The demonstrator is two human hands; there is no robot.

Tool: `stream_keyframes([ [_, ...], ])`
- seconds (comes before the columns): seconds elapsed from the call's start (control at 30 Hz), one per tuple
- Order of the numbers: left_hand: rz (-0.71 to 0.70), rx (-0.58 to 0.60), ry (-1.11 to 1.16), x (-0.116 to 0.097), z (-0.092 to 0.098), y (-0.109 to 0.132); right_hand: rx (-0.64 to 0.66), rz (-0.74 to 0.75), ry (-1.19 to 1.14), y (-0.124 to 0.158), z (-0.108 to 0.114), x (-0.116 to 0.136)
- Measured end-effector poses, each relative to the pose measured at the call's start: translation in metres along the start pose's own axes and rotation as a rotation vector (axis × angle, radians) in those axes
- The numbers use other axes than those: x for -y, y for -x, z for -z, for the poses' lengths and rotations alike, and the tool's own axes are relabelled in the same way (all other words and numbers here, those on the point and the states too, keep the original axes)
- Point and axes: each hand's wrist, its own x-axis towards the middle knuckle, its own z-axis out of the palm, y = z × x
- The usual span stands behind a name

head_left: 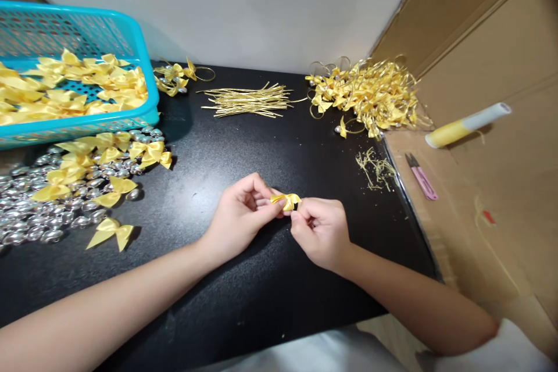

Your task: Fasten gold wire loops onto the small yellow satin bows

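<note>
Between the thumb and fingers of my left hand (pixel 244 215) is a small yellow ribbon bow (pixel 288 202), held above the black table (pixel 244 296). My right hand (pixel 322 231) is closed in a pinch right beside the bow's right end. What its fingertips grip is too small to make out. More yellow bows (pixel 111 234) lie to the left, some on a spread of silvery beads (pixel 26 218). A bundle of gold cords (pixel 246 100) rests beyond my hands.
A blue plastic basket (pixel 150 90) of bows stands at back left. Finished-looking bows with gold loops (pixel 366 93) are heaped at back right, near cord scraps (pixel 375 168). Pink-handled snips (pixel 422 177) and a yellow-and-white roll (pixel 468 125) lie on cardboard at right.
</note>
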Motion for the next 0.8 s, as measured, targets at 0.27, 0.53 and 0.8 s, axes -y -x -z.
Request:
stream_keyframes([
  [0.27,-0.001,-0.003,0.002,-0.0004,0.0001,0.0001,-0.011,0.014,-0.016,0.0003,0.0004,-0.0003],
  [0.53,-0.017,-0.001,0.013,0.0005,0.0001,-0.0009,-0.008,0.014,-0.004,0.001,-0.0005,-0.0003],
  [0.8,-0.07,-0.04,-0.025,0.0035,0.0003,-0.0006,-0.047,0.049,0.133,0.0064,-0.0062,-0.0032],
])
